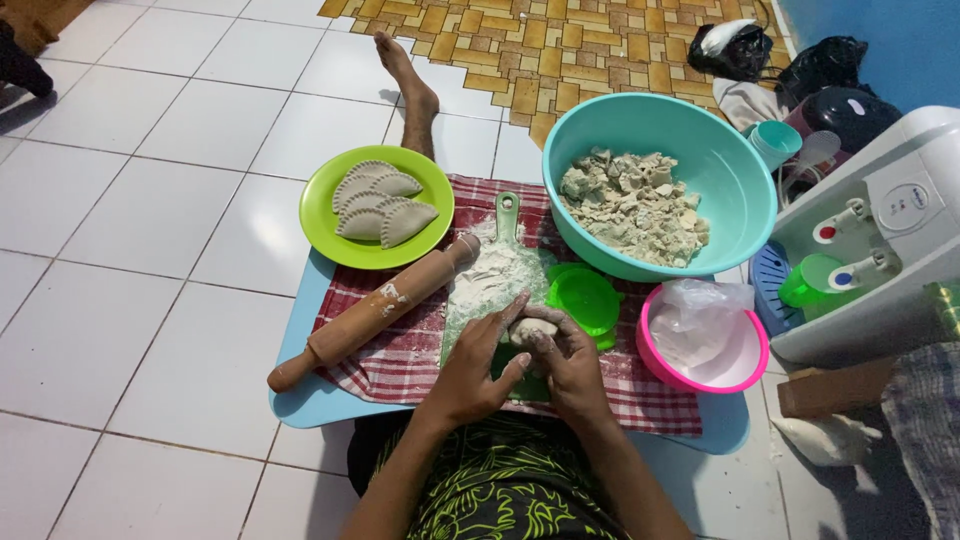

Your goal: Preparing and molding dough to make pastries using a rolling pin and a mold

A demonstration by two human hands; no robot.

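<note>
Dough, pale grey, one small lump [530, 330]: held between both hands just above the floured green cutting board [497, 285], at the centre of the red checked cloth [400, 350].

Left hand [475, 365]: fingers spread flat, palm pressed against the lump's side. Right hand [565, 355]: fingers curled over the lump, pinching it against the left palm.

Risks, as judged: the lump could stick to the fingers or tear if pressed too thin, since the flour lies on the board and not on the hands; the rolling pin [375, 310], lying slantwise at 10 o'clock from the hands with one end past the cloth's edge, could roll off if an elbow nudges it.

Containers:
- Teal basin [725, 175], at 1 o'clock: holds a crumbly pale mass, likely broken dough.
- Lime green plate [325, 225], at 11 o'clock: about four folded, crimped half-moon pastries [380, 205], overlapping.
- Pink bowl [755, 360], at 3 o'clock: a crumpled clear plastic bag inside; further contents cannot be told.
- Green round press mould [585, 300], just beside the right hand, between basin and pink bowl: shut, empty as far as shows.

Support: blue mat [295, 395] under the cloth, on the white tiled floor [130, 250].
</note>
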